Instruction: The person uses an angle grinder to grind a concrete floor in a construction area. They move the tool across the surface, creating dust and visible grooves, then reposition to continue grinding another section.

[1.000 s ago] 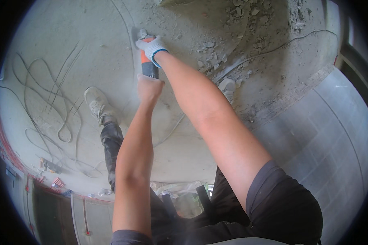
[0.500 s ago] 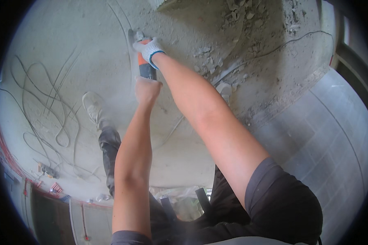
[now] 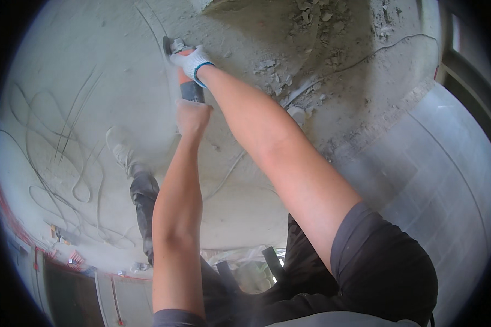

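1. An angle grinder [image 3: 190, 91], with an orange and dark grey cylindrical body and a metal head, is held out over the floor, upper centre.
2. The right hand [image 3: 195, 60], in a white knitted glove with a blue-edged cuff, has its fingers curled around the orange part near the head.
3. The left hand [image 3: 193, 117] grips the dark rear end, its fingers closed around it; blur hides whether it is gloved.
4. The round, thin disc [image 3: 167, 46] stands nearly edge-on beside fine lines on the floor; whether it touches is unclear.
5. The concrete floor [image 3: 245, 229] is pale, dusty and rough, with haze near the left shoe [image 3: 120, 143].
6. Right of the grinder lies jagged grey rubble [image 3: 274, 77], with a thin cord [image 3: 360, 61] crossing beyond.
7. At left, slender cables [image 3: 31, 163] sprawl in loose loops.
8. At right, a smooth grey surface [image 3: 420, 180] shows faint rectangular block lines.
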`<state>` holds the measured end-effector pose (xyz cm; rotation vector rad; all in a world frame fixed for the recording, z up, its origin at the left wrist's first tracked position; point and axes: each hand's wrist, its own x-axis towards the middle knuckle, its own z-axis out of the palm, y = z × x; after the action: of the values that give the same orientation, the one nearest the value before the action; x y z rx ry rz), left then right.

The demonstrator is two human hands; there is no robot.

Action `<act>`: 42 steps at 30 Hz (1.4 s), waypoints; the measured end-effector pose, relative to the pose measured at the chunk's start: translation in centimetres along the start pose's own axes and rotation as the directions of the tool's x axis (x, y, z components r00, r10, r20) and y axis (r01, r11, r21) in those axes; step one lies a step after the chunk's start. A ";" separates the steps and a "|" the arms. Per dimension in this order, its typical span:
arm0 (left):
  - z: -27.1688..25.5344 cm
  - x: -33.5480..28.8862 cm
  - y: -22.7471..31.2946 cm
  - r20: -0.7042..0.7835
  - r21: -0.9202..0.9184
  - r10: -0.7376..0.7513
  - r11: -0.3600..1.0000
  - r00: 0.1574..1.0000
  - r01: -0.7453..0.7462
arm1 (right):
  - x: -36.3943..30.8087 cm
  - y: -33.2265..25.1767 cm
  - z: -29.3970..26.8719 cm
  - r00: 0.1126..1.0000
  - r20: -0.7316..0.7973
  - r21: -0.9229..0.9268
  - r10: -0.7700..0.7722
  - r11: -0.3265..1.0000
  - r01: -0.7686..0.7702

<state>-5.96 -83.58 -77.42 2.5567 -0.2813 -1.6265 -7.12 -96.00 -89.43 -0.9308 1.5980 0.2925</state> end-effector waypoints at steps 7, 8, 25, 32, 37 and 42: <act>-1.3 -0.4 -0.3 -0.042 -0.004 -0.025 1.000 0.999 0.025 | -1.9 -1.8 0.8 0.998 0.032 -0.006 0.048 0.999 -0.048; -1.3 -0.6 -0.1 -0.043 -0.009 -0.025 1.000 0.999 0.024 | -1.1 -1.5 1.1 0.999 -0.002 -0.007 0.036 0.999 -0.036; -0.9 0.8 -1.2 0.000 0.022 -0.009 1.000 1.000 0.009 | 0.2 -0.8 2.4 0.997 -0.073 -0.095 -0.032 0.995 0.025; -0.7 -1.0 -6.9 0.035 0.089 -0.026 0.996 0.999 0.023 | -0.5 7.0 5.3 0.996 0.092 0.081 0.010 0.997 -0.018; -1.3 -0.8 -7.3 0.108 0.106 -0.023 0.994 0.994 0.011 | -0.3 7.5 6.4 0.990 0.134 0.212 0.032 0.975 -0.061; -0.4 -1.3 -9.3 0.114 0.121 0.022 0.992 0.993 -0.036 | -0.6 10.3 7.9 0.985 -0.151 0.139 0.085 0.988 -0.064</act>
<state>-5.16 -74.17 -77.77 2.5380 -0.4392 -1.7989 -8.68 -84.00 -94.06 -0.8081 1.7768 0.1646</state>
